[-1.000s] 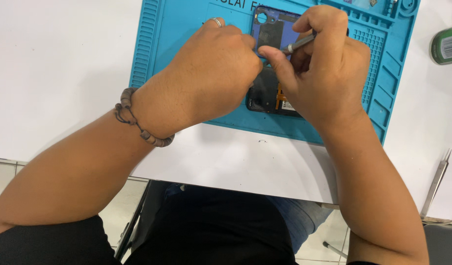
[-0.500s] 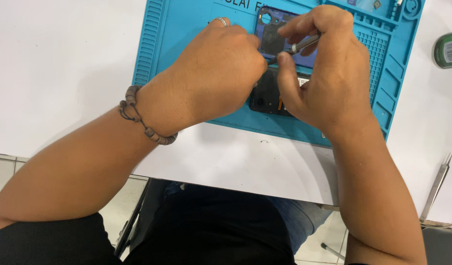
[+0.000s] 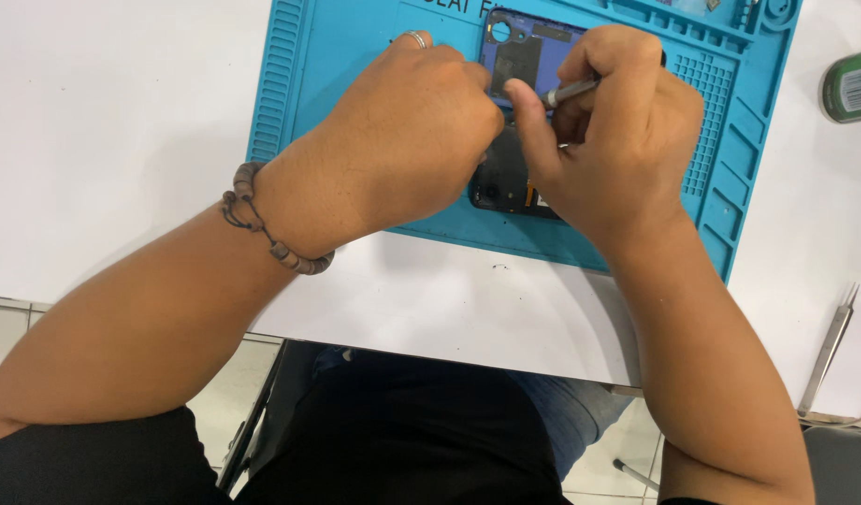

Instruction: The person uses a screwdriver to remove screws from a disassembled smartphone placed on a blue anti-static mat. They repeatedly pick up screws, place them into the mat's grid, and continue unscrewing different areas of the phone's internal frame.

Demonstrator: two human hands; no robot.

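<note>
An opened phone (image 3: 522,56) with its dark blue inside showing lies on a blue work mat (image 3: 346,65). My left hand (image 3: 402,140), with a ring and a bead bracelet at the wrist, is closed over the phone's left edge and holds it down. My right hand (image 3: 617,140) grips a thin metal tool (image 3: 569,92) with its tip over the phone's middle. Both hands hide most of the lower half of the phone.
The mat lies on a white table (image 3: 103,140). A green bottle (image 3: 851,86) lies at the right edge. Metal tweezers (image 3: 828,348) rest near the table's front right corner. My lap and a chair are below the table edge.
Both hands and the phone sit slightly lower in view. My right hand has shifted the tool a little across the phone; my left hand keeps its hold.
</note>
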